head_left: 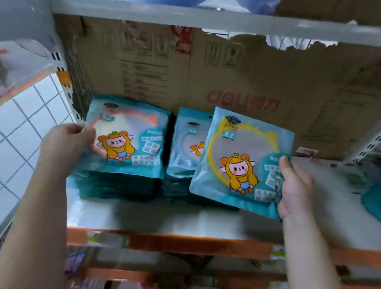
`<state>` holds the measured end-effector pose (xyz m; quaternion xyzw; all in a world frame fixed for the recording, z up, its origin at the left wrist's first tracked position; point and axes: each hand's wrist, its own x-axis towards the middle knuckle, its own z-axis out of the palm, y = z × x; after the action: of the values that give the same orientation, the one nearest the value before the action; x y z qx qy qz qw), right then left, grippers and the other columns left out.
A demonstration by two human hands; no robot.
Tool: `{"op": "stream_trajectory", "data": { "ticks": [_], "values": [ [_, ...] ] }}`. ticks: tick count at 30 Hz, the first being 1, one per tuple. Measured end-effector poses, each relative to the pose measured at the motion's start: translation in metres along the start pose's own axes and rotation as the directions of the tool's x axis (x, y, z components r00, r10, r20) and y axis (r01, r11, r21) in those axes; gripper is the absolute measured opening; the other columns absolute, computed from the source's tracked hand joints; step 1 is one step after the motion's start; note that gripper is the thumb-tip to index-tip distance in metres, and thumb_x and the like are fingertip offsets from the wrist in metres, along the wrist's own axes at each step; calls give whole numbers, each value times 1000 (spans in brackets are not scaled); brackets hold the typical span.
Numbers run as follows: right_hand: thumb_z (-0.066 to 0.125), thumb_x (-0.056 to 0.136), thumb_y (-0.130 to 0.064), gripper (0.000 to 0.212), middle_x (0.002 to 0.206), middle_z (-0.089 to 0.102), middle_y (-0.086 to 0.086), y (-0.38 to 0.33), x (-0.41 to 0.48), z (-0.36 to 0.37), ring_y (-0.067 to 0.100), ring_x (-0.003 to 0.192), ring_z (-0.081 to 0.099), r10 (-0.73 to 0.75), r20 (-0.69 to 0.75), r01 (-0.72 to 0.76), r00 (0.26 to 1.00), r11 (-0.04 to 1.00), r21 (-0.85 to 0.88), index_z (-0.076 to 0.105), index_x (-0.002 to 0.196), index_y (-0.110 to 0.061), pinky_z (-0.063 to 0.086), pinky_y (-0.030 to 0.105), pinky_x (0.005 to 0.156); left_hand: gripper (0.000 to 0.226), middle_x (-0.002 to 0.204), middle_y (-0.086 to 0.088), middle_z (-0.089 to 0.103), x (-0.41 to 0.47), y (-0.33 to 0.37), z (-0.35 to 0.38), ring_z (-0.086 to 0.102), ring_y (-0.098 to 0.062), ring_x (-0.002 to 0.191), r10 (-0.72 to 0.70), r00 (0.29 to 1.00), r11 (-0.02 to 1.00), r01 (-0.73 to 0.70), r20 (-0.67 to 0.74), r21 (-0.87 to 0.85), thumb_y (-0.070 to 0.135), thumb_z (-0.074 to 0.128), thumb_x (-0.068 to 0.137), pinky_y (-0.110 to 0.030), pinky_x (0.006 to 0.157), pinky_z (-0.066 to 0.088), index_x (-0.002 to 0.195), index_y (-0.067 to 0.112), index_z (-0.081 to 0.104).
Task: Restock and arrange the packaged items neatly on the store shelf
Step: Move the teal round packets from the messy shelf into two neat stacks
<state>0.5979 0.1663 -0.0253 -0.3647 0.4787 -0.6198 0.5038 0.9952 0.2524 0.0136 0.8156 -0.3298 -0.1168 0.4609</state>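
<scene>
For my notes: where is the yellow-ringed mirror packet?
Head view, right of centre: the right hand holds the mirror packet in front of the second packet stack.

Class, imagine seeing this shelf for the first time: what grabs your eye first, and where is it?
The teal mirror packet with a yellow ring and cartoon figure, held up by the right hand at centre-right. Next, the left hand gripping the orange-ringed packet atop the left stack, with torn cardboard boxes behind.
</scene>
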Motion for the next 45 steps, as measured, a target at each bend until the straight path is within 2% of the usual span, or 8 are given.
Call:
{"op": "stream_trajectory", "data": {
  "ticks": [8,12,20,25,33,39,42,45],
  "values": [
    [61,94,-33,18,81,75,0,6,-14,4,19,75,74,11,-58,-14,998,999,-50,67,93,-15,58,34,58,44,58,4,54,8,-10,6,51,-15,57,74,995,982,-61,-69,181,56,78,67,-28,50,39,64,18,54],
    [62,93,-34,19,80,75,-1,7,-17,4,17,74,74,9,-67,-12,998,998,-54,67,93,-15,57,31,54,44,59,-1,56,8,-9,10,57,-25,62,89,991,970,-63,-103,235,55,77,69,-38,59,49,62,19,54],
    [63,93,-32,21,82,75,2,3,-20,3,18,75,74,7,-52,-10,999,998,-65,67,96,-12,58,32,56,68,105,-13,66,18,-7,10,59,-35,97,112,984,919,-50,-138,391,64,72,70,-42,71,51,114,12,65],
    [62,94,-28,19,82,76,3,-9,-16,8,18,74,74,-3,-23,1,1000,996,-84,67,93,-11,57,29,54,43,106,-14,67,4,-1,15,57,-40,101,360,925,851,-270,-126,452,43,67,84,-47,81,44,113,12,66],
    [58,96,-30,23,92,76,6,-33,18,37,22,85,74,82,138,-60,987,986,-153,65,103,-9,60,39,68,27,101,-13,63,-66,3,48,53,-36,99,669,741,719,-626,-56,302,31,62,91,-43,86,38,102,7,67],
    [62,93,-10,11,86,74,12,-34,37,69,23,76,74,198,273,-115,941,949,-294,65,96,0,60,39,62,18,87,-7,57,-119,-23,69,50,-25,81,767,634,637,-738,-93,224,25,59,92,-39,70,41,94,8,63],
    [74,82,-6,15,93,73,15,-32,43,72,25,82,73,219,266,-90,939,901,-425,66,94,-2,60,42,72,22,83,-6,58,-135,-43,81,53,-26,76,753,658,638,-735,14,229,28,55,93,-40,66,41,89,9,64],
    [77,78,-6,17,87,73,10,-33,47,74,18,74,73,236,276,-61,932,851,-521,66,91,-4,60,33,61,30,81,-8,61,-143,-62,91,57,-30,74,683,711,652,-696,166,300,33,48,92,-40,65,42,86,10,65]
  ]
}}
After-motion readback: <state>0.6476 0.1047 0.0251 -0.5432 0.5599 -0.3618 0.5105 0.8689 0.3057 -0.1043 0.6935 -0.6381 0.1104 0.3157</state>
